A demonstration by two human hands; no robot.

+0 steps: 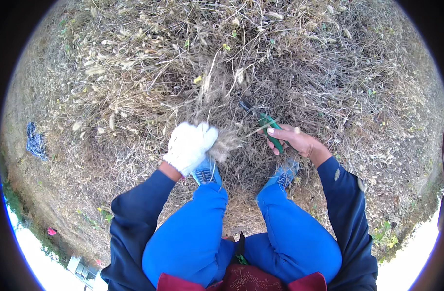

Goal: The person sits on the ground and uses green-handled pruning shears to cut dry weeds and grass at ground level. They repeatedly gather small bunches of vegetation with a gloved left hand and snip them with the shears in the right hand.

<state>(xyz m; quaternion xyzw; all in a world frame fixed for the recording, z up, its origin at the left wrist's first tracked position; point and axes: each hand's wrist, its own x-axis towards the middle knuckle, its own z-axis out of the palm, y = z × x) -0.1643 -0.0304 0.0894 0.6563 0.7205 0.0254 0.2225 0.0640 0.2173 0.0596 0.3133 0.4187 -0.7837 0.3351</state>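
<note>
In a white glove, my left hand [192, 145] is closed around a blurred bunch of dry grass seed heads [225, 143], just above my left shoe [206, 174]. My bare right hand [291, 138] grips green-handled pruning shears [268, 123], thumb along the upper handle. Their dark blades [246, 105] point forward and left, over matted dry grass [302, 76]. A pale stalk crosses the shears near my thumb. Whether the blades touch any stems is hard to tell.
Both my legs in blue trousers [189, 240] are bent close beneath my hands. A crumpled dark blue plastic bag [36, 141] lies far left on the ground. Behind it, lower left, are a small red object [52, 231] and a whitish structure [81, 271].
</note>
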